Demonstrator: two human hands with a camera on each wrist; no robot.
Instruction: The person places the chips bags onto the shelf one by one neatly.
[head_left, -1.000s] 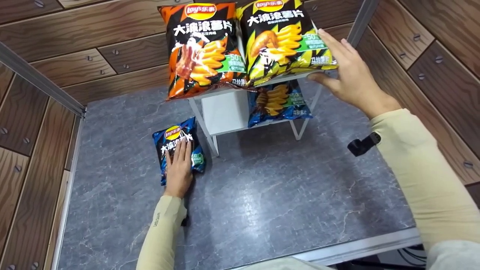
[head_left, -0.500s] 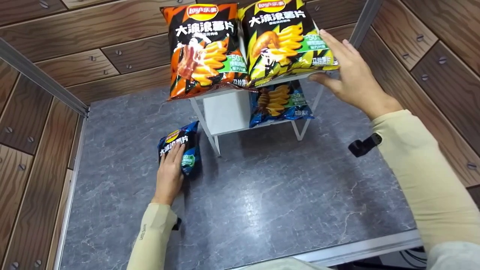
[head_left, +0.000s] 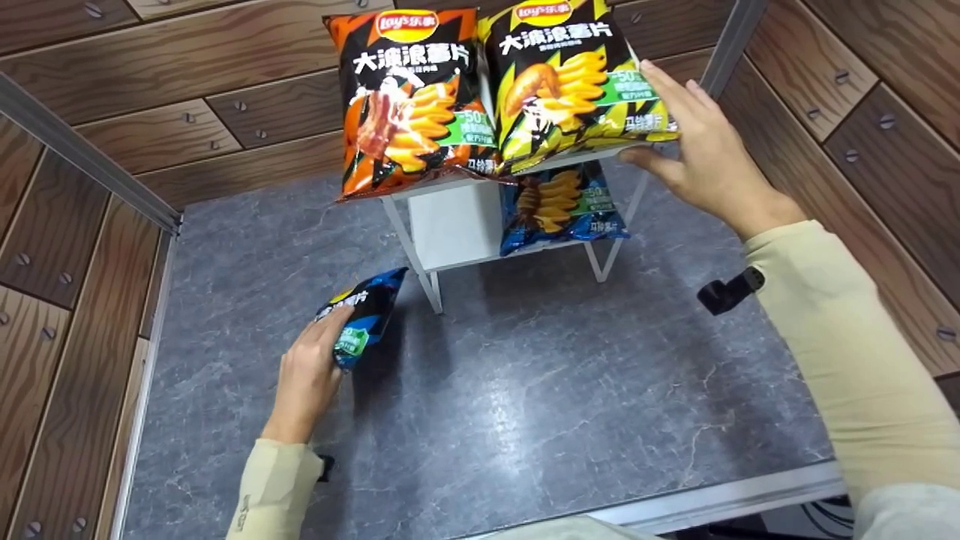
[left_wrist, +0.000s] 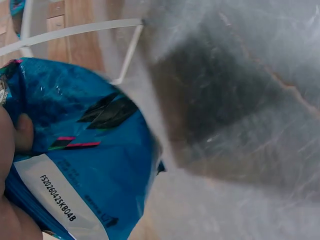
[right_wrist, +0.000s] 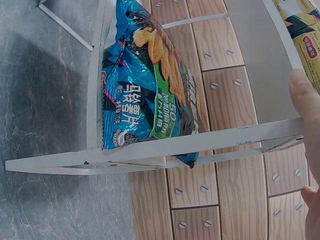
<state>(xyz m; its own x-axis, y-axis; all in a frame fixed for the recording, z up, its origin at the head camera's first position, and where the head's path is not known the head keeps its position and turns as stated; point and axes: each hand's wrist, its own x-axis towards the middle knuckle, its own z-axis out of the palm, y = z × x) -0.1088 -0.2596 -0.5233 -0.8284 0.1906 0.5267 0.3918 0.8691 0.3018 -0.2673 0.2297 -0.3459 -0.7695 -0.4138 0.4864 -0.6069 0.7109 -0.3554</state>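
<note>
My left hand (head_left: 309, 375) grips a blue-and-black bag of potato chips (head_left: 369, 307), which is tilted up off the grey floor. Its blue back with a white printed strip (left_wrist: 60, 200) fills the left of the left wrist view. My right hand (head_left: 712, 150) holds the right front corner of a white two-tier shelf (head_left: 457, 225), thumb at the front edge and fingers up along the side. A yellow bag of chips (head_left: 570, 90) touches or nearly touches those fingers. On the top tier beside it leans an orange bag of chips (head_left: 412, 105).
On the lower tier, at its right side, stands another blue bag of chips (head_left: 562, 206); the right wrist view shows it behind the shelf's white frame (right_wrist: 210, 142). Wood-patterned walls (head_left: 277, 112) enclose the grey marbled surface (head_left: 525, 360) on the back and sides.
My left hand has gone from lying flat on the blue bag to gripping it, tilting it up and drawing it slightly back. My right hand stays at the shelf corner.
</note>
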